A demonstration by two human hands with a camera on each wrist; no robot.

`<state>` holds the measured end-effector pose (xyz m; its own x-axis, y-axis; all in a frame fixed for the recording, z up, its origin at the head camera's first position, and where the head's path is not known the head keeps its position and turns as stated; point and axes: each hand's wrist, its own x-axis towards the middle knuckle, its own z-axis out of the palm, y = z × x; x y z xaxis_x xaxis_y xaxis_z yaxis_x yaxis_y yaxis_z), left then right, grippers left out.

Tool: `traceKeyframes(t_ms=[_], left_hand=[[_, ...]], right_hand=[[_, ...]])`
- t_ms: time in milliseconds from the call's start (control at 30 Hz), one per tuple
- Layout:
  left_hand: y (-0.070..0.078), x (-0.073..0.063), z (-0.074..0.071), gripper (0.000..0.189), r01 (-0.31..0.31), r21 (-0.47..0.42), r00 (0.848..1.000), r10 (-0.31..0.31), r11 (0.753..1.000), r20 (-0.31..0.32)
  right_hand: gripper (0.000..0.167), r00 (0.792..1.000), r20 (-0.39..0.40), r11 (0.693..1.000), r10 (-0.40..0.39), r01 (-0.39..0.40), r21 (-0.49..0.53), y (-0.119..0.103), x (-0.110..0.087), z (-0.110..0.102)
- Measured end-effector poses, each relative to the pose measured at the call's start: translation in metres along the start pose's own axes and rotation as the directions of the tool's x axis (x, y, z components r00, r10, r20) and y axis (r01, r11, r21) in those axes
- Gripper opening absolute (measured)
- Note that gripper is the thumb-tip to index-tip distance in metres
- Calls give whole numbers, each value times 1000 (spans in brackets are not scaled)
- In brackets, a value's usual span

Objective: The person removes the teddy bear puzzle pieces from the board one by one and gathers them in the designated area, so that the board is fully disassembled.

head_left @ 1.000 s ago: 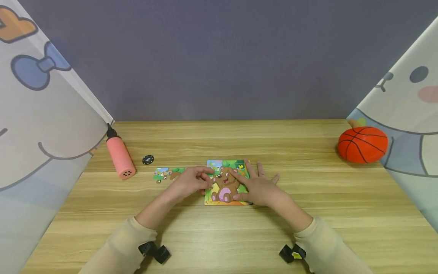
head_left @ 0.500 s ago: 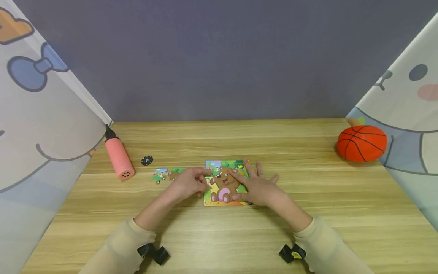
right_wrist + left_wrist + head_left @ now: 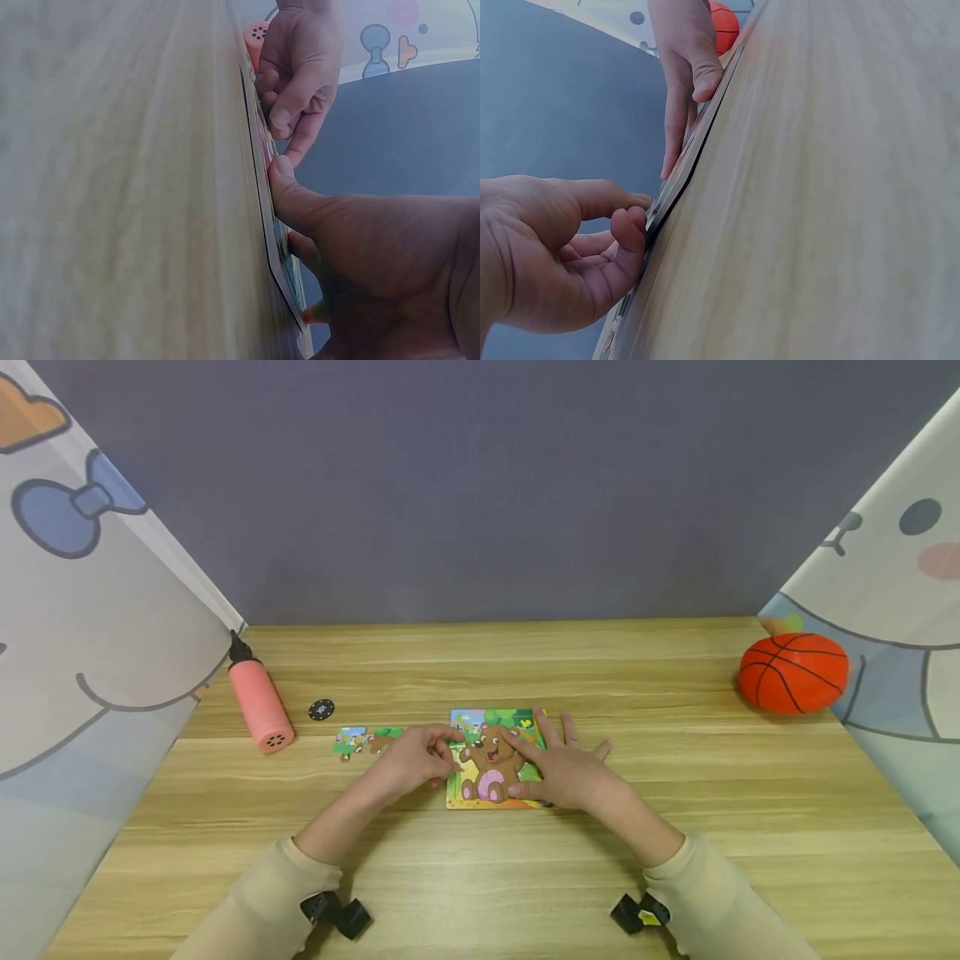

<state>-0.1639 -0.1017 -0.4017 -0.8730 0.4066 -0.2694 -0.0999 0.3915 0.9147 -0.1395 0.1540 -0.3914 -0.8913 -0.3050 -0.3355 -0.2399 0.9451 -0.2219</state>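
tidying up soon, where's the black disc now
In the head view, the black disc lies at left on the table, just right of the pink cylinder.

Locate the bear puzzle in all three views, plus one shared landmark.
Head: bear puzzle just below picture centre, on the table.
Left wrist: bear puzzle seen nearly edge-on, slanting from upper middle down to the left hand.
Right wrist: bear puzzle nearly edge-on, a steep strip around the middle, partly hidden.
Shared landmark: the right hand, upper middle in left wrist, lower right in right wrist.
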Motion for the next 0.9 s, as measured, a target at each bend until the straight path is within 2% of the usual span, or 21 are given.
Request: traceKeyframes(t_ms=[500,733,900], left_hand=[[2,0,-2,30,-2,-29,998,0,1000,-62],[0,2,-3,25,-8,-66,998,4,998,-56],[-1,2,-3,21,-22,-65,997,17,998,-75]], right_hand=[[86,1000,1,1000,-4,4,19,-1,-1,-2],[86,1000,2,1000,-1,1,23,-1,-1,-2],[86,1000,-2,1000,0,0,26,-1,0,-1]])
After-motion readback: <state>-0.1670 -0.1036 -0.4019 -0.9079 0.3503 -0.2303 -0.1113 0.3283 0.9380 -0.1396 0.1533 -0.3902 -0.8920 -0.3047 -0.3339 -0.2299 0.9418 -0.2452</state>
